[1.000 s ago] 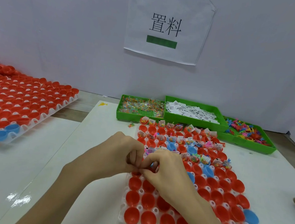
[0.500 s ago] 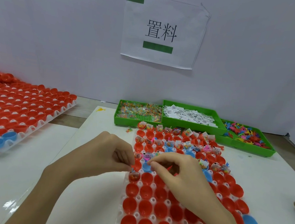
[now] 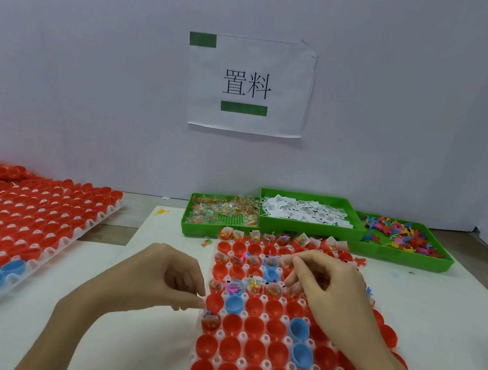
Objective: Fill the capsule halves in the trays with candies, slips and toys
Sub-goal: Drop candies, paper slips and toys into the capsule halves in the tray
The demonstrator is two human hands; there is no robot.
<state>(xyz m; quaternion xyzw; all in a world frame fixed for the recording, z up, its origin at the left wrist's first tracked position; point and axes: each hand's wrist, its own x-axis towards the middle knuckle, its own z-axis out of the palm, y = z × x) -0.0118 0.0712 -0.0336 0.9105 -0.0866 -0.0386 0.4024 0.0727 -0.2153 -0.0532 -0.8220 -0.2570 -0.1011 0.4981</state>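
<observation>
Capsule halves, mostly red with a few blue, sit in a white tray (image 3: 249,365) at the desk's near edge. Its far rows hold candy packets, slips and toys; the near rows are mostly empty. The left hand (image 3: 153,278) hovers at the tray's left edge, fingers curled, pinching something too small to identify. The right hand (image 3: 328,285) reaches over the middle rows, fingertips pinched; what it holds cannot be told. Three green bins (image 3: 313,232) line the far edge.

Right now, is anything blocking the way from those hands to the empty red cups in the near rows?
Nothing visible does. The left hand and right hand hover over the tray, and the empty red capsule halves below them lie open and uncovered.
</observation>
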